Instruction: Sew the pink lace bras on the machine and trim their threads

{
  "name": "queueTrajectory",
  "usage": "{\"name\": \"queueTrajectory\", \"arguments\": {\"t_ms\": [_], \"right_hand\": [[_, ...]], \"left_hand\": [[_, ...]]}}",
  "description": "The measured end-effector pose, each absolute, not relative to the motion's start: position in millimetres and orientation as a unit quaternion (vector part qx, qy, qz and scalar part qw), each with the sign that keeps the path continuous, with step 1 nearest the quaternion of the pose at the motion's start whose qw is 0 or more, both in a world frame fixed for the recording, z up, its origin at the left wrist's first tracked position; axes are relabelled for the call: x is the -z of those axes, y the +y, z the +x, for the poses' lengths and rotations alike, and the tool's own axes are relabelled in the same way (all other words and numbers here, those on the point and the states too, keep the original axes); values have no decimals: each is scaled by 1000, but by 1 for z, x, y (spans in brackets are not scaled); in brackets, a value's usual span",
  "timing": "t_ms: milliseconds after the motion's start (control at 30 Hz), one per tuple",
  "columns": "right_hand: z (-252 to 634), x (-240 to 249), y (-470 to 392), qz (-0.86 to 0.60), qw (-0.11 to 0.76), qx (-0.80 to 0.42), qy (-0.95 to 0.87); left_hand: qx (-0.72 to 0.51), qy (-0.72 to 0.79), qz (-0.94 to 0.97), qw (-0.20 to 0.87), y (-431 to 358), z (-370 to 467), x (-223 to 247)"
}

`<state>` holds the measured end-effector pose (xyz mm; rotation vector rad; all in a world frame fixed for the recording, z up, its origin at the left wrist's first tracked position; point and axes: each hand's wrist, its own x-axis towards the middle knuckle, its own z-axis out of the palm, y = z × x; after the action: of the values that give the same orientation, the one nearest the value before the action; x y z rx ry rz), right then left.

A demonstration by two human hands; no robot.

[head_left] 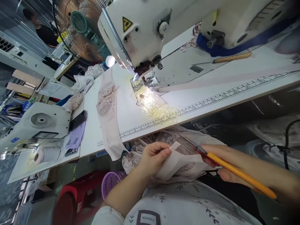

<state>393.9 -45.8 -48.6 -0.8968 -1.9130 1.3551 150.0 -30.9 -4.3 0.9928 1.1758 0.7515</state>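
My left hand [154, 157] is closed, thumb and fingers pinching the edge of a pale pink lace bra [178, 164] bunched over my lap. A small pale tab [175, 145] sticks up past the fingertips. To the right, my right hand [225, 168] is wrapped round a tool with a long orange handle [243, 175], a red part and a slim metal end pointing at the fabric; its exact kind I cannot tell. Some of my right fingers are hidden behind the handle and cloth. Another lace bra [106, 104] lies on the table, its band hanging over the front edge.
A sewing machine [145, 31] with its lamp lit stands above the table, which has a printed ruler [201, 104] along its edge. A wooden-handled tool [232, 58] lies behind. At left are a phone [78, 120], a second machine [47, 120], a fan [79, 28] and a red stool [81, 190].
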Motion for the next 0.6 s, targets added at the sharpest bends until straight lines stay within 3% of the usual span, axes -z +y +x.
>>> {"name": "queueTrajectory", "arguments": {"t_ms": [267,600], "right_hand": [[382,49,-56,-360,188,-502,-764],[373,46,-65,-414,145,-522,-731]], "left_hand": [[-348,540,408,648,-32,154,2],[-345,553,437,619,-30,154,-3]]}}
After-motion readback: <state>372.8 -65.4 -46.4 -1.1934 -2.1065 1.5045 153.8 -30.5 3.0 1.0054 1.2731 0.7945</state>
